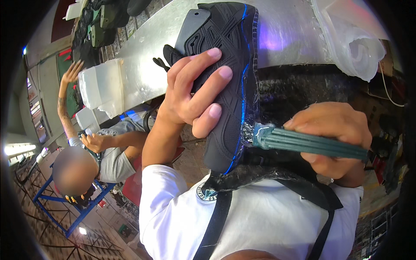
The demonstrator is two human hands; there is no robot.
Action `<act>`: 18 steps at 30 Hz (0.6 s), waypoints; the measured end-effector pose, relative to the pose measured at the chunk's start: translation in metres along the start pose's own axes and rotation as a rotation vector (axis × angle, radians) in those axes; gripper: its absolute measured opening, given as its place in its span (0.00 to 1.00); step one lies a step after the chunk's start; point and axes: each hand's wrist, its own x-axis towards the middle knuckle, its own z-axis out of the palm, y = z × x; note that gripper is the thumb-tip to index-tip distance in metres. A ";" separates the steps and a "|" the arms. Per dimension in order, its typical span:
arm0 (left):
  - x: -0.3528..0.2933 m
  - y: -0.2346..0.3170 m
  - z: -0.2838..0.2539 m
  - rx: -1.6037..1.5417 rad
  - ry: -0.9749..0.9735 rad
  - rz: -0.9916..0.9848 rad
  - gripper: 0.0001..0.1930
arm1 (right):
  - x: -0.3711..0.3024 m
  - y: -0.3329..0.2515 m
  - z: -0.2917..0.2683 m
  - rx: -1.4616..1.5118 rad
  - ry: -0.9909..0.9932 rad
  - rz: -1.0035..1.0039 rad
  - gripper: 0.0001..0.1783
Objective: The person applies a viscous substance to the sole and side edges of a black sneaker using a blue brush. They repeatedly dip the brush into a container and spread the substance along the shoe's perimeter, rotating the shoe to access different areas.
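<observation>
A black shoe upper (229,82) lies on its side in front of me, with a blue line running along its lower edge. My left hand (190,86) is closed over its side, fingers spread across the textured panel and the thumb hidden. In my right hand (333,134) is a brush (299,141) with a ribbed dark green handle. The brush's dark, wet-looking tip touches the bottom edge of the shoe, beside the blue line near the end closest to me. A black apron (260,175) hangs over my white shirt below the shoe.
A metal bench (286,39) runs across the top, with a translucent plastic container (353,47) at right and another plastic container (102,86) at left. More dark shoes (108,26) sit at upper left. A co-worker (117,160) sits at left, one arm raised.
</observation>
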 end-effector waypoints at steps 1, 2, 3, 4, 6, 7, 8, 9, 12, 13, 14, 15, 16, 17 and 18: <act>0.003 0.003 -0.002 0.000 -0.015 -0.026 0.19 | -0.001 -0.004 0.000 -0.030 0.014 -0.017 0.13; 0.005 0.005 -0.003 -0.001 -0.029 -0.052 0.18 | -0.001 -0.008 0.000 -0.061 0.028 -0.034 0.13; 0.007 0.004 -0.003 -0.007 -0.011 -0.047 0.17 | -0.004 -0.010 0.003 -0.061 0.047 -0.038 0.13; 0.009 0.004 -0.003 -0.013 0.006 -0.042 0.16 | -0.006 -0.012 0.006 -0.056 0.078 -0.049 0.13; 0.015 0.010 -0.008 -0.013 -0.035 -0.107 0.15 | -0.010 -0.016 0.013 -0.051 0.142 -0.067 0.12; 0.011 0.003 0.002 -0.012 0.098 0.012 0.15 | -0.012 -0.018 0.016 -0.039 0.172 -0.074 0.12; 0.014 0.005 0.000 0.000 0.061 -0.011 0.16 | -0.013 -0.020 0.016 -0.038 0.178 -0.079 0.12; 0.018 0.006 -0.003 0.011 0.027 -0.031 0.16 | -0.014 -0.021 0.016 -0.040 0.185 -0.083 0.12; 0.026 0.008 -0.009 0.025 -0.024 -0.051 0.18 | -0.014 -0.027 0.009 -0.070 0.140 -0.086 0.12; 0.024 0.006 -0.006 0.030 0.018 -0.018 0.18 | -0.014 -0.030 0.007 -0.074 0.125 -0.086 0.12; 0.023 0.005 -0.004 0.034 0.061 0.016 0.18 | -0.014 -0.032 0.007 -0.070 0.120 -0.089 0.12; 0.025 0.004 -0.003 0.038 0.063 0.015 0.18 | -0.014 -0.033 0.007 -0.073 0.117 -0.089 0.13; 0.026 0.002 -0.002 0.042 0.066 0.013 0.18 | -0.014 -0.035 0.007 -0.068 0.124 -0.094 0.13; 0.028 0.002 -0.001 0.046 0.069 0.012 0.18 | -0.013 -0.036 0.006 -0.072 0.124 -0.101 0.13; 0.029 0.002 -0.001 0.054 0.063 0.000 0.18 | -0.013 -0.037 0.006 -0.075 0.123 -0.109 0.13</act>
